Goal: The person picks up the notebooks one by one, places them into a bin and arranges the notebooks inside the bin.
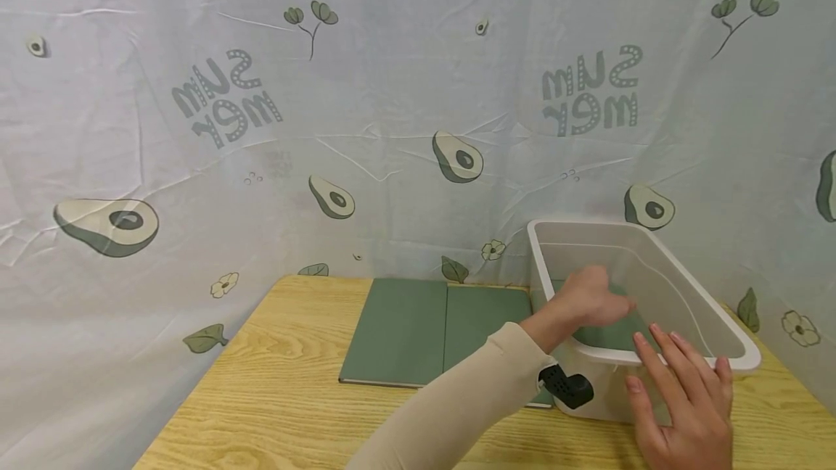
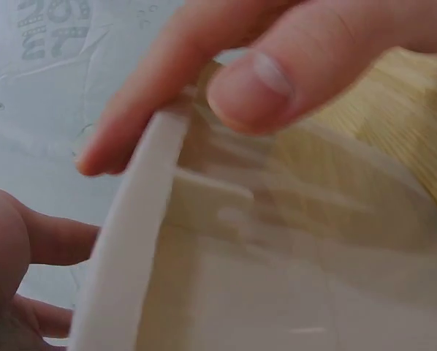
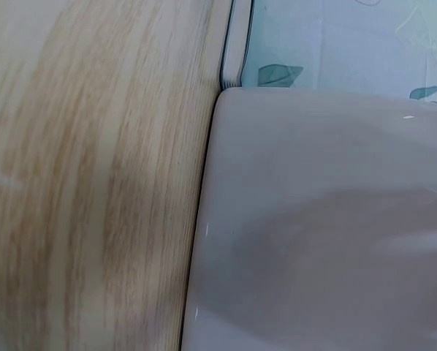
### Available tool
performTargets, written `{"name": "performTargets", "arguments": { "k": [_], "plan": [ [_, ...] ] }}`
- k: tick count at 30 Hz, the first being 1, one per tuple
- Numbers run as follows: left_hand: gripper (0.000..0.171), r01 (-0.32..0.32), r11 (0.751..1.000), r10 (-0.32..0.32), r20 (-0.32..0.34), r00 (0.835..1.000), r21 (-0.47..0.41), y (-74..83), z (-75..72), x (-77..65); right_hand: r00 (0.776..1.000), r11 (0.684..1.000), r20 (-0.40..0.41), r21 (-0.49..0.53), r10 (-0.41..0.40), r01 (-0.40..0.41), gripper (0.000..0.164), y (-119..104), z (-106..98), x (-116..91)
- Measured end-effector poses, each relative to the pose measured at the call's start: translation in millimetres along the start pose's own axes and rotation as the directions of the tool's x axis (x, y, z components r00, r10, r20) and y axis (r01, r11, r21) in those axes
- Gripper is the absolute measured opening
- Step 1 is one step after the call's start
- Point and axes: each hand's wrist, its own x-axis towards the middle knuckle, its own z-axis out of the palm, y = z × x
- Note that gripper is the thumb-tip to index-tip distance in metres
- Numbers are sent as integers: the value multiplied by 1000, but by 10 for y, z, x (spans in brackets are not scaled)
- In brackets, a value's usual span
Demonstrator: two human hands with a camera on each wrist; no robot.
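Note:
A pale plastic bin (image 1: 607, 383) with a white rim stands at the right of the wooden table. My left hand (image 1: 588, 299) reaches over the bin's side into it, thumb pointing right and the other fingers hidden from the head view. Loosely bent, separated fingers of this hand (image 2: 54, 241) appear in the left wrist view with nothing between them. A flat green cover (image 1: 610, 336) lies on the bin floor below it. My right hand (image 1: 689, 405) rests at the near rim, its fairly straight fingers over the edge and its thumb outside the wall.
Two green hardcover books (image 1: 401, 332) lie side by side on the wooden table (image 1: 287, 361), left of the bin. Their pale page edges (image 3: 237, 44) show in the right wrist view. A patterned curtain (image 1: 392, 93) hangs behind. A black wrist camera (image 1: 567, 386) sits on the left sleeve.

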Motion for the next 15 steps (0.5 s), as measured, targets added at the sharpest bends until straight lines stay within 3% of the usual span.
{"name": "performTargets", "arguments": {
  "k": [3, 6, 8, 11, 15],
  "plan": [
    [42, -98, 995, 100, -44, 994, 34, -17, -17, -3, 1000, 1000, -14, 8, -14, 14, 51, -10, 9, 19],
    [54, -182, 971, 194, -67, 979, 152, -45, -34, -14, 999, 999, -38, 18, -27, 28, 50, -17, 19, 34],
    [58, -209, 940, 236, -73, 969, 268, -61, -49, -26, 998, 999, -51, 25, -31, 32, 50, -23, 27, 40],
    [61, -206, 874, 265, -76, 961, 440, -86, -71, -64, 998, 999, -50, 28, -23, 24, 50, -37, 28, 43],
    [59, -211, 794, 314, -88, 945, 570, -123, -116, -149, 998, 999, -60, 34, -24, 26, 50, -63, 34, 59]
  ]
}}
